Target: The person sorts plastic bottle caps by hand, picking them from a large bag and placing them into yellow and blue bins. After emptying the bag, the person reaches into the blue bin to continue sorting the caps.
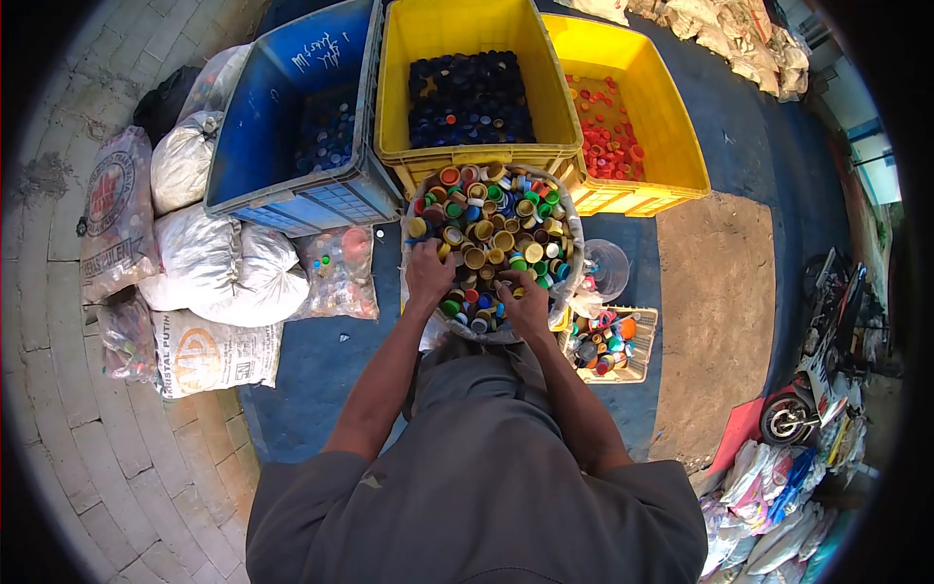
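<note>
A round sack-lined container (578, 255) stands in front of me, heaped with plastic bottle caps (503, 240) in gold, green, red, blue and white. At the left side of the heap is my left hand (429, 274), its fingers closed around a yellowish bottle cap (444, 251). My right hand (526, 306) reaches into the near right part of the heap. Its thumb and fingers are bent together about a gold-coloured cap, partly hidden by the hand.
Beyond the container stand a blue crate (287, 190), a yellow crate (477, 156) with dark caps and another yellow crate (647, 200) with red caps. A small basket (637, 374) and a clear tub (610, 270) sit right. Filled sacks (190, 258) line the left.
</note>
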Demonstrator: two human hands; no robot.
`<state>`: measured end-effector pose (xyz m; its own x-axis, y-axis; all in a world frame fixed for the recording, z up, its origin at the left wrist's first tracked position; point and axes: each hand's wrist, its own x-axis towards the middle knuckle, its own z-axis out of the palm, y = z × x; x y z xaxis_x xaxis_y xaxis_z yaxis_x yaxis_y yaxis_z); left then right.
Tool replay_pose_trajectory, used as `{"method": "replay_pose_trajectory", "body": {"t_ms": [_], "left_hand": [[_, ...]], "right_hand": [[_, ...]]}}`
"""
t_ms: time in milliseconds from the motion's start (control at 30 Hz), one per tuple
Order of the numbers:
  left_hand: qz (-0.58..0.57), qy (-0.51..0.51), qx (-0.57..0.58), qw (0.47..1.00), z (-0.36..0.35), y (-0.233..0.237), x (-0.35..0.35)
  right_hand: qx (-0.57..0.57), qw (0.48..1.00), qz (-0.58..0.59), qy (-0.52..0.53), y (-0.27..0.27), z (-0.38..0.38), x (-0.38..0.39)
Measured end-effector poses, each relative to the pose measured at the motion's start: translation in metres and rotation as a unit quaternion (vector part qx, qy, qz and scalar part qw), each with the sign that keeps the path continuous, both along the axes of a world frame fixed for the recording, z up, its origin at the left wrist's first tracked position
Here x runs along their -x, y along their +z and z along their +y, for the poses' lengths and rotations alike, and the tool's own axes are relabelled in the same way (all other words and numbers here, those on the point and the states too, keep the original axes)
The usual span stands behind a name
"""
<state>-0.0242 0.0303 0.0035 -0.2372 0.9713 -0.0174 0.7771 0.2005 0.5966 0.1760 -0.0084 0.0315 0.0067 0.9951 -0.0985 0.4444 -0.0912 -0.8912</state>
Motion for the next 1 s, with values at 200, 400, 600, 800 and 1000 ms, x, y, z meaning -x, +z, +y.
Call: {"method": "replay_pose_trajectory", "body": {"t_ms": [200,400,600,800,1000], "left_hand": [[-0.462,0.109,0.152,0.867,-0.006,0.032,0.008],[-0.658,0.075,0.236,0.711,-0.026,0.055,-0.020],[-0.672,0.081,0.262,0.688,-0.027,0.063,-0.023],[-0.799,0.081,0.301,0.513,-0.035,0.026,-0.015],[-0.845,0.130,0.252,0.453,-0.038,0.009,-0.011]], "right_hand": [[-0.044,0.997,0.006,0.060,0.017,0.002,0.008],[-0.035,0.984,-0.031,0.173,0.046,0.009,0.012],[0.012,0.989,0.030,0.147,0.024,0.009,0.001],[0.074,0.977,0.170,0.109,0.016,0.010,0.003],[0.192,0.924,0.323,-0.074,0.023,0.013,-0.003]]}}
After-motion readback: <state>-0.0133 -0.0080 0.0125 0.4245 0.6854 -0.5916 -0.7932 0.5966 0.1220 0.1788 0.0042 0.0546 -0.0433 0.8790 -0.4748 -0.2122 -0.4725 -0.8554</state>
